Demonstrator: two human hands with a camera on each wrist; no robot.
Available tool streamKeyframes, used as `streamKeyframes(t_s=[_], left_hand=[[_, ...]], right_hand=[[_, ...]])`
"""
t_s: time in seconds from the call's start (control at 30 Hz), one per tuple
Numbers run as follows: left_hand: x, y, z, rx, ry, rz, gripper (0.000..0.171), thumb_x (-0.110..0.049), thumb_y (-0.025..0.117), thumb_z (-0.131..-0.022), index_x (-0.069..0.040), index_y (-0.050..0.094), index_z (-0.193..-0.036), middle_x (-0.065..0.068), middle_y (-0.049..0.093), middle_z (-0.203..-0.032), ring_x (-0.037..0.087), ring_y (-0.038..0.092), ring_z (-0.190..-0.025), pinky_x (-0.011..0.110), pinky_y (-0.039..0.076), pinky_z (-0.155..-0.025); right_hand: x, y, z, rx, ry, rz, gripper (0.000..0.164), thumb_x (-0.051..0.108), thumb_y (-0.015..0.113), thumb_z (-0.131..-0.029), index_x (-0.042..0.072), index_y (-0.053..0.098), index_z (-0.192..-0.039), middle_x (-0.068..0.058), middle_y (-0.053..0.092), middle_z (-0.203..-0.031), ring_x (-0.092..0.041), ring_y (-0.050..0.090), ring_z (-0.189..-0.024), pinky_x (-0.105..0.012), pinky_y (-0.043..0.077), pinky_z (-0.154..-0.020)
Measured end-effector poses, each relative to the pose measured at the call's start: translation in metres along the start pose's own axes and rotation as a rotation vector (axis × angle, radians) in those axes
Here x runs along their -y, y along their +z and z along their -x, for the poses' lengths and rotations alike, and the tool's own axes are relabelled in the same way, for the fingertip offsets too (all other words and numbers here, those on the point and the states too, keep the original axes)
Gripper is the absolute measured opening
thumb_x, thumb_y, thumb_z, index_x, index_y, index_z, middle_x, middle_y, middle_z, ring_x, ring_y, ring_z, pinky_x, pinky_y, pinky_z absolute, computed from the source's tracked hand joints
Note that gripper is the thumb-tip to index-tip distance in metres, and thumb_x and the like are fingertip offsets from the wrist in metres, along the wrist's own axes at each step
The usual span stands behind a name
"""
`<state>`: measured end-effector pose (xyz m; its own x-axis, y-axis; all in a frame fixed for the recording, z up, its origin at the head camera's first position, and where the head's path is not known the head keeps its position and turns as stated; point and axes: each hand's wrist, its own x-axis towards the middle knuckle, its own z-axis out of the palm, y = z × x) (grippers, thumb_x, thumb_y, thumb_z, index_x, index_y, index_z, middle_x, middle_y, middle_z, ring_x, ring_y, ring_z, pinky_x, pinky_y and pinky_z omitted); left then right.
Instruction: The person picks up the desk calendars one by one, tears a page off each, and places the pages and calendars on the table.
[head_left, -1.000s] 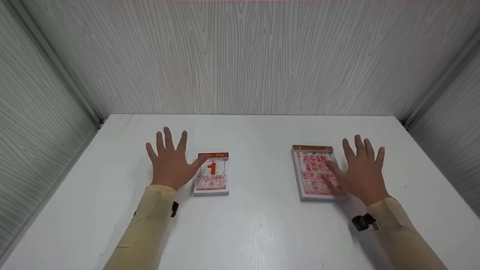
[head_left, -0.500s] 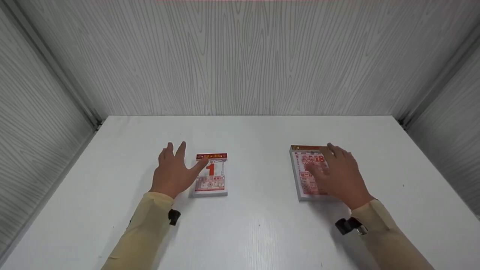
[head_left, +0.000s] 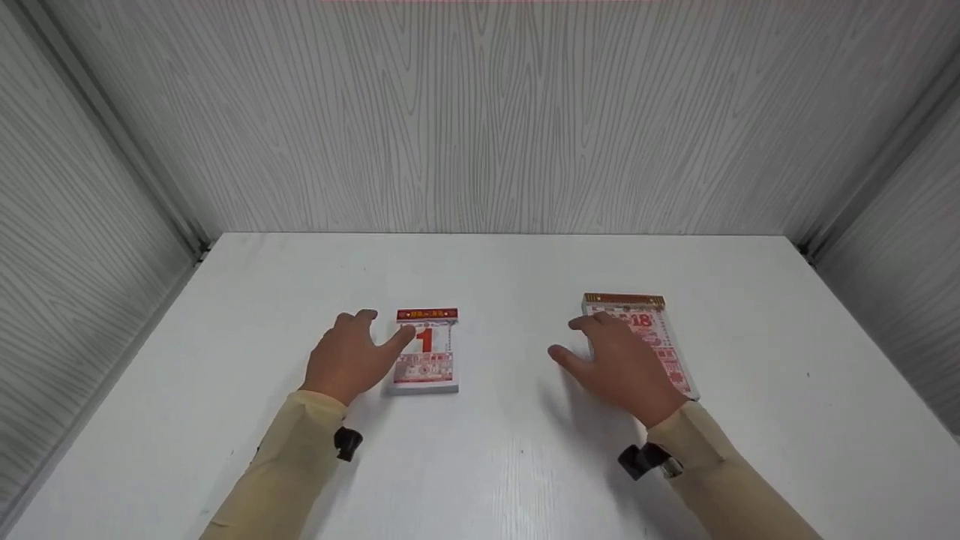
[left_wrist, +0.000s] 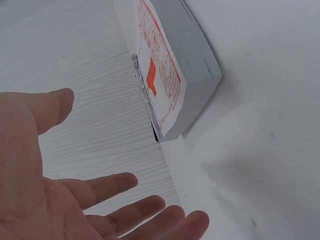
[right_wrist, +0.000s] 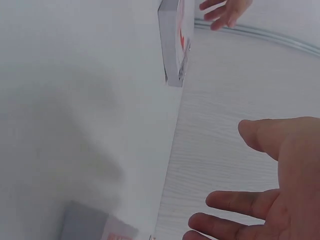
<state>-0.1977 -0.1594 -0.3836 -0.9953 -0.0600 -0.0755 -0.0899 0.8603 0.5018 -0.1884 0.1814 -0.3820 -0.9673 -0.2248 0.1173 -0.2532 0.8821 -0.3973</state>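
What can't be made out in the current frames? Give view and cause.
Larger calendar pad, lower left: head view, behind the right hand.
Same pad, most of it: right wrist view, cut off by the bottom edge.
Smaller calendar pad, one end: left wrist view, cut off by the top edge.
Fine print on both pads: head view, too small to read.
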Motion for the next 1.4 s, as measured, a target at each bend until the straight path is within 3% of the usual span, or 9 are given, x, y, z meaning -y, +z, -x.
streamKeyframes(t_s=[0.23,0.4,0.67,0.8,1.0,1.2,1.4], left_hand=[[0.006,0.0,-0.002,0.078,-0.071,-0.018,0.066,-0.046,0.058,-0.101,0.005,0.054,-0.142,0.028,0.06,-0.139,0.041,0.062,-0.119,0.057,0.052,-0.099],[0.01,0.001,-0.003,0.094,-0.076,-0.041,0.057,-0.04,0.061,-0.1,0.008,0.063,-0.129,0.026,0.069,-0.122,0.034,0.065,-0.097,0.048,0.057,-0.083],[0.013,0.007,-0.007,0.15,-0.095,0.016,0.049,-0.037,0.064,-0.098,0.006,0.066,-0.123,0.014,0.069,-0.098,0.024,0.062,-0.076,0.032,0.05,-0.061],[0.01,0.012,-0.012,0.162,-0.083,0.035,0.042,-0.034,0.067,-0.098,0.004,0.069,-0.117,0.011,0.068,-0.092,0.023,0.062,-0.076,0.032,0.049,-0.062],[0.0,0.017,-0.016,0.153,-0.055,-0.027,0.033,-0.025,0.07,-0.099,0.004,0.066,-0.114,0.01,0.066,-0.09,0.023,0.06,-0.078,0.033,0.048,-0.065],[-0.004,0.018,-0.017,0.169,-0.029,-0.045,0.035,-0.021,0.068,-0.1,0.004,0.06,-0.123,0.012,0.066,-0.1,0.025,0.058,-0.086,0.037,0.049,-0.075],[0.001,0.017,-0.02,0.232,-0.042,-0.018,0.037,-0.025,0.066,-0.102,0.001,0.057,-0.127,0.011,0.063,-0.103,0.024,0.059,-0.089,0.034,0.047,-0.071]], right_hand=[[0.026,0.017,-0.009,0.065,-0.023,-0.035,0.044,0.039,0.069,-0.098,0.005,0.07,-0.126,-0.011,0.071,-0.125,-0.029,0.066,-0.117,-0.048,0.053,-0.099],[0.045,0.025,-0.018,0.118,-0.041,-0.043,0.038,0.032,0.072,-0.098,0.006,0.071,-0.126,-0.01,0.071,-0.121,-0.027,0.067,-0.114,-0.045,0.054,-0.098],[0.069,0.053,-0.025,0.197,-0.172,-0.06,0.032,0.024,0.072,-0.099,0.008,0.07,-0.126,-0.008,0.069,-0.124,-0.025,0.067,-0.116,-0.043,0.054,-0.101],[0.084,0.06,-0.027,0.212,-0.217,-0.061,0.033,0.023,0.073,-0.098,0.01,0.07,-0.128,-0.007,0.065,-0.129,-0.023,0.066,-0.116,-0.039,0.054,-0.102],[0.099,0.07,-0.032,0.22,-0.227,-0.03,0.03,0.025,0.074,-0.098,0.013,0.073,-0.125,-0.008,0.067,-0.128,-0.023,0.068,-0.112,-0.037,0.055,-0.1],[0.105,0.081,-0.034,0.202,-0.253,0.061,0.021,0.018,0.078,-0.094,0.013,0.079,-0.115,-0.006,0.07,-0.113,-0.016,0.066,-0.095,-0.031,0.057,-0.091],[0.112,0.085,-0.036,0.158,-0.287,0.168,0.02,0.012,0.077,-0.094,0.013,0.08,-0.114,-0.006,0.072,-0.103,-0.014,0.06,-0.08,-0.028,0.058,-0.082]])
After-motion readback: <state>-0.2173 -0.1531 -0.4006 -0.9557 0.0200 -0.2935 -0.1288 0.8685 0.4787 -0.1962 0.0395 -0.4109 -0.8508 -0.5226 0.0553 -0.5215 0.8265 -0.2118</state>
